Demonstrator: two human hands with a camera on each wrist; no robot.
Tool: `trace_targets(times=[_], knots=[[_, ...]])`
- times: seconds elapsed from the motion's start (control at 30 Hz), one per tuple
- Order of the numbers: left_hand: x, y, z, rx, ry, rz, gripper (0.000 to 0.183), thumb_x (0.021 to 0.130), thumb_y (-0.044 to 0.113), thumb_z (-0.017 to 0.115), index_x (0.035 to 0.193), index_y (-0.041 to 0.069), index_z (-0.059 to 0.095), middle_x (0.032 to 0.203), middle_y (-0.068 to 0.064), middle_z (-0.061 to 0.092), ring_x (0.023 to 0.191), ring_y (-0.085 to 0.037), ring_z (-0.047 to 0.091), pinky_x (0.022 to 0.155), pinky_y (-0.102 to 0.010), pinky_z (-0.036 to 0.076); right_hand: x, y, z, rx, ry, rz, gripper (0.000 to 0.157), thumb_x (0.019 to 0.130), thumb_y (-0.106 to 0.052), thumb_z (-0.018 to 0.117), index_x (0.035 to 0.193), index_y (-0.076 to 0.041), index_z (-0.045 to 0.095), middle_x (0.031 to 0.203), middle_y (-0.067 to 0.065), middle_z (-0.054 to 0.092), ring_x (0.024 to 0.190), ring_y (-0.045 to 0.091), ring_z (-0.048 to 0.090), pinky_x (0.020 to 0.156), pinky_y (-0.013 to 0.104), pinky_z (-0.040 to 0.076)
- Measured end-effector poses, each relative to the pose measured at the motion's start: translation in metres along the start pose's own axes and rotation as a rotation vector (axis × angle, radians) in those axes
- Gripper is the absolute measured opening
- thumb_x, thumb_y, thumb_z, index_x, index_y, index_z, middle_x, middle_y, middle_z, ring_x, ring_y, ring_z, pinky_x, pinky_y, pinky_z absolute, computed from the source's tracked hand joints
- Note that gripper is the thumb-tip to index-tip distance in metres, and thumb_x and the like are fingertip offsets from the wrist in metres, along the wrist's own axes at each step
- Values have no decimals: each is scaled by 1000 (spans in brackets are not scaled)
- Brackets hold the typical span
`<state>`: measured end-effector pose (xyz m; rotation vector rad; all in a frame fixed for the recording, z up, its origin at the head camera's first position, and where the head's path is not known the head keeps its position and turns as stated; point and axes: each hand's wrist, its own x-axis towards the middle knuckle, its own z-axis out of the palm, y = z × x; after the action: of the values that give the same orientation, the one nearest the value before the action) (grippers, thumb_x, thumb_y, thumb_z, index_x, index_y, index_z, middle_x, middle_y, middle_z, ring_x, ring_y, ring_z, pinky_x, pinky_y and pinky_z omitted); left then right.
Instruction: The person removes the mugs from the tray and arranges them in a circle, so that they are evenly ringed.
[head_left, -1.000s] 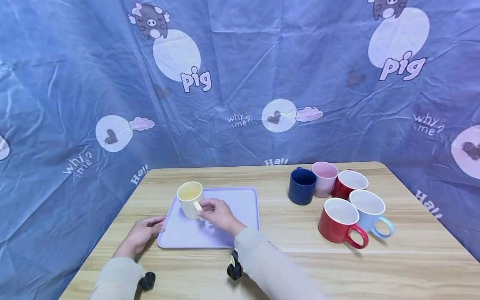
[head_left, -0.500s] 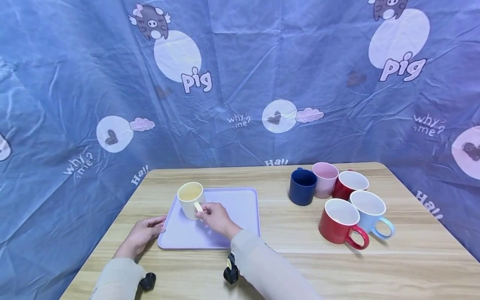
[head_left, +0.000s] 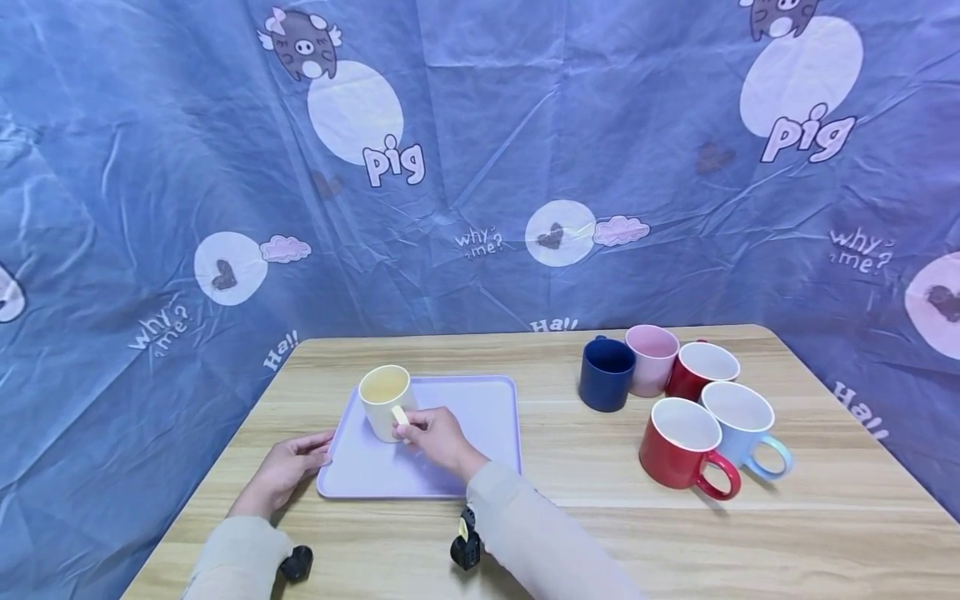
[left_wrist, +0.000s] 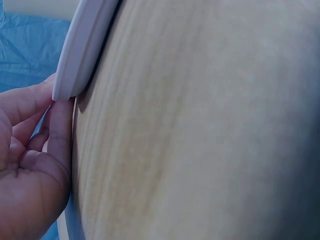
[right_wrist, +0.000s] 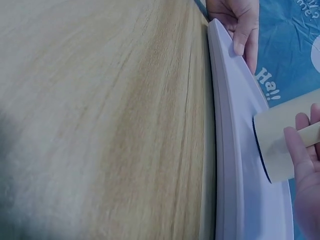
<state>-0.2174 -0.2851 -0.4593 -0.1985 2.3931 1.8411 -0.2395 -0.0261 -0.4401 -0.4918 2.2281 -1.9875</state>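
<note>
A cream-yellow mug [head_left: 381,414] stands upright on the left part of a lilac tray [head_left: 472,425], its handle turned toward the near right. My right hand [head_left: 438,440] pinches that handle between thumb and fingers; the right wrist view shows the mug's base [right_wrist: 277,145] on the tray. At the tray's left edge, my left hand [head_left: 283,471] holds the rim. In the right wrist view its thumb lies over the rim, with the other fingers partly hidden behind. The left wrist view shows the left hand's fingers [left_wrist: 60,127] against the tray corner [left_wrist: 75,65].
On the table's right stand a navy mug [head_left: 606,382], a pink mug [head_left: 651,367], a red mug [head_left: 682,379] at the back, a light blue mug [head_left: 738,425] and a front red mug [head_left: 670,454], grouped close together. A blue printed cloth [head_left: 480,167] hangs behind the wooden table [head_left: 570,500].
The right hand's fingers have settled on the handle, and the cream-yellow mug has shifted very slightly to the right. The left hand keeps its place at the tray's edge.
</note>
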Motion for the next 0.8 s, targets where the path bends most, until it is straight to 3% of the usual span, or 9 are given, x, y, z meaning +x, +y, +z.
trace_targets(times=[0.4,0.6,0.8], knots=[[-2,3,1,-16,-6,3,49,89,-5,59,132,-18,41,121,-28,58,92,-4,60,82,-21,53,-8,-3,-23,39,16,-63,20,88,-2,65,105,8,69,91,18,70,87,27,67,71,32,58],[0,2,-1,-5,-3,5,49,89,-5,59,133,-18,41,122,-27,58,92,-3,60,82,-20,52,-15,-5,-39,57,1,-101,21,90,-2,62,107,10,67,94,21,69,90,33,66,74,40,58],[-1,1,-1,-15,-16,9,49,89,-5,59,133,-18,40,120,-26,59,92,-3,60,83,-21,52,-25,-11,-56,84,-12,-117,23,91,-2,60,109,12,65,96,23,68,92,36,66,76,40,57]])
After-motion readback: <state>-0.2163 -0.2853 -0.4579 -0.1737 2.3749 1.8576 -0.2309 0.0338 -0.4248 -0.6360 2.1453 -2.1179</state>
